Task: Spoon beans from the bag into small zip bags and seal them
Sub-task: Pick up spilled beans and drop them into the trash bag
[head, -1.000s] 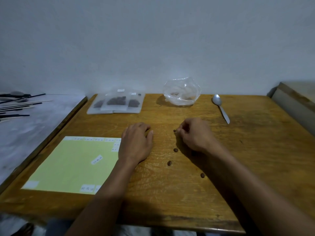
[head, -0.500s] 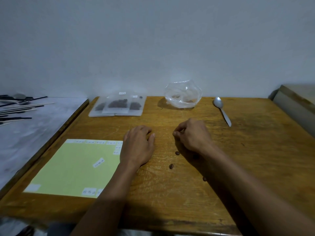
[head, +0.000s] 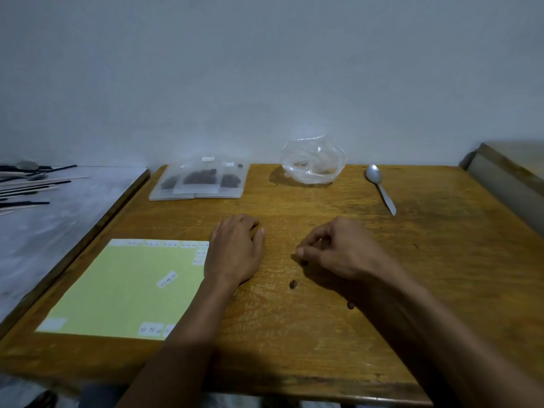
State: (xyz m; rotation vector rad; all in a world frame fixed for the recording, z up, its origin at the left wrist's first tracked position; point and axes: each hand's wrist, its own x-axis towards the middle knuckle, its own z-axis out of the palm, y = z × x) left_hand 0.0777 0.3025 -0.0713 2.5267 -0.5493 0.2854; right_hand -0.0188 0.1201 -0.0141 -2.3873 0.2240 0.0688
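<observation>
Wooden desk (head: 294, 334): crumpled clear plastic bag (head: 313, 161) nearly empty, filled small zip bags (head: 200, 181) at back. Our right hand (head: 335, 251) fingers pinching stray brown bean (head: 304, 262); left hand (head: 235, 251) flat, empty. Next, we judge: gather loose bean (head: 293, 284).

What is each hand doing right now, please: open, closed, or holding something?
Left hand: resting palm down on the wooden table, fingers loosely curled, holding nothing.
Right hand: fingertips pinched together at a loose bean; whether it is gripped cannot be told.

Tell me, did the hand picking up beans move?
Yes. The right hand slid back toward the person, nearer the loose bean, away from the spoon.
</observation>
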